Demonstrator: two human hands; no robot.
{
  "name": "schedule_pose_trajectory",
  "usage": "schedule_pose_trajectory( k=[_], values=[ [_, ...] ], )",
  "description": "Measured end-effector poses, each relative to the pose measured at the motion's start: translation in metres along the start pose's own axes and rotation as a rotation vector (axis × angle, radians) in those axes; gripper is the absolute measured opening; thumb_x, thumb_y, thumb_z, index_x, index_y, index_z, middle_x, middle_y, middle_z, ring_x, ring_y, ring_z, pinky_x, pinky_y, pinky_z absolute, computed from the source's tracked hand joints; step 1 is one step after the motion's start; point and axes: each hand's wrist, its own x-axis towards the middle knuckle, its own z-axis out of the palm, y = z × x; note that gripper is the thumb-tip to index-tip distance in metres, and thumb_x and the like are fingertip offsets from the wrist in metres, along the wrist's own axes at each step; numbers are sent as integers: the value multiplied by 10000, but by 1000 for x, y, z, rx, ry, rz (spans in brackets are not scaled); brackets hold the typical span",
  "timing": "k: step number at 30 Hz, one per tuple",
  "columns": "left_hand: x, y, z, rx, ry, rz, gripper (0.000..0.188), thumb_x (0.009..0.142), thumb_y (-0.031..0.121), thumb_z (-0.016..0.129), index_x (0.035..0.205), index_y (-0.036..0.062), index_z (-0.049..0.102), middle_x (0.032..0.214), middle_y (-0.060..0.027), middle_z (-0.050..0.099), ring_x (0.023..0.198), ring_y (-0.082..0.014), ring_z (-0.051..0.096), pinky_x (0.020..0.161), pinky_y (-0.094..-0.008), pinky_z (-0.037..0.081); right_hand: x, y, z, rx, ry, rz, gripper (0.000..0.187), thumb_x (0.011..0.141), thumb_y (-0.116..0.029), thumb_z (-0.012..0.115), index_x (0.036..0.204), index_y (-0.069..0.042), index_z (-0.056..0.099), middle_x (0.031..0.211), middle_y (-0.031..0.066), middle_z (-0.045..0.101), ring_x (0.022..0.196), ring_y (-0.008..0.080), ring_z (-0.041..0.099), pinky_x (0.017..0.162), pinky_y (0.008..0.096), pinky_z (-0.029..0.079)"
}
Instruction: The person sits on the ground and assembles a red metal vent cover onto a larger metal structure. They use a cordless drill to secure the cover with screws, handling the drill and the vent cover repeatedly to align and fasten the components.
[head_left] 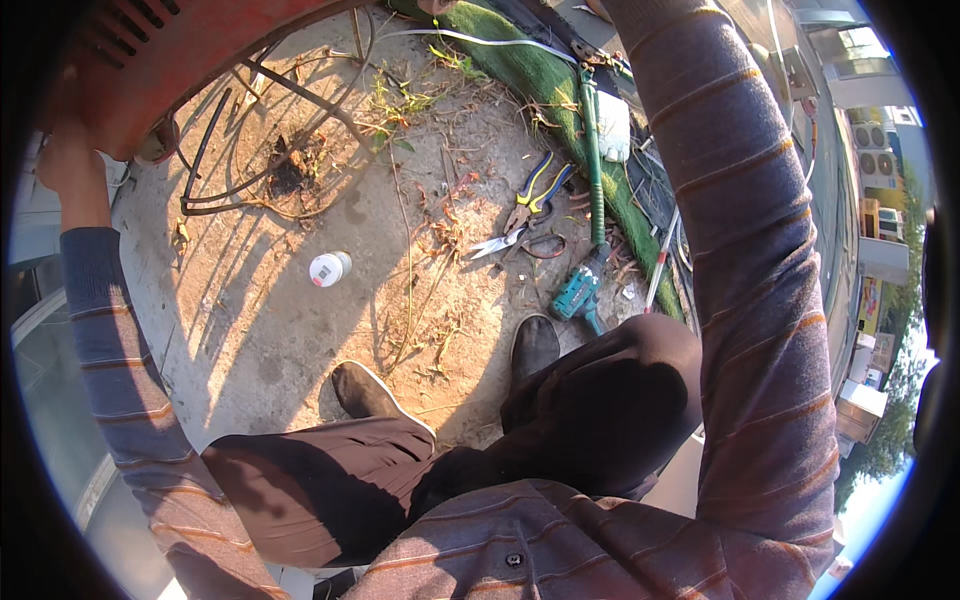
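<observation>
At the upper left, my left hand grips the lower edge of a red casing with dark vent slots. Its fingers lie partly against the red surface and are hard to make out. A small round fitting sits under the casing beside that hand. My right arm stretches up past the top edge of the picture, so the right hand is out of sight. Beneath the casing, thin bent rods or tubes and loops of cable lie over dry ground.
Before my shoes stands a small white bottle. To the right lie yellow-and-blue-handled pliers, scissors and a teal cordless drill. A green tube crosses green matting. Boxes stand far right.
</observation>
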Motion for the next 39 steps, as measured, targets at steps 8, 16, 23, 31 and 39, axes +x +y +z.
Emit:
schedule_pose_trajectory(
  k=[8,16,23,31,39],
  values=[
    [-11,-3,2,-119,41,-45,634,802,370,960,1125,-117,716,1128,-134,772,943,-179,717,871,-341,577,4,-11,9,224,-31,190,360,1070,-301,587,851,-39,701,673,77,626,622,228,643,587,397,553],
    [-19,9,3,-1,65,-13,636,795,390,966,1087,-114,709,1090,-157,777,942,-199,723,864,-326,571,2,-3,11,309,-24,246,380,1093,-310,574,851,-41,691,643,43,602,585,184,623,562,374,544],
    [-26,12,5,64,161,-24,648,796,413,963,1071,-112,701,1087,-162,777,951,-199,725,873,-322,567,2,2,14,-110,201,-97,336,1032,-281,635,845,-21,736,712,179,681,696,313,717,659,466,550],
    [-19,1,5,-33,83,-6,711,804,410,959,1138,-141,659,1119,-172,763,970,-211,728,889,-322,572,-9,-26,-13,-392,80,-375,265,953,-235,643,832,-37,769,829,250,717,798,437,717,716,524,562],
    [-18,8,4,-198,18,-92,659,824,311,953,1203,-145,667,1234,-161,739,1012,-217,730,880,-359,616,31,5,7,-504,10,-419,215,906,-259,676,831,-86,778,773,173,734,753,363,739,677,479,584]
  ],
)
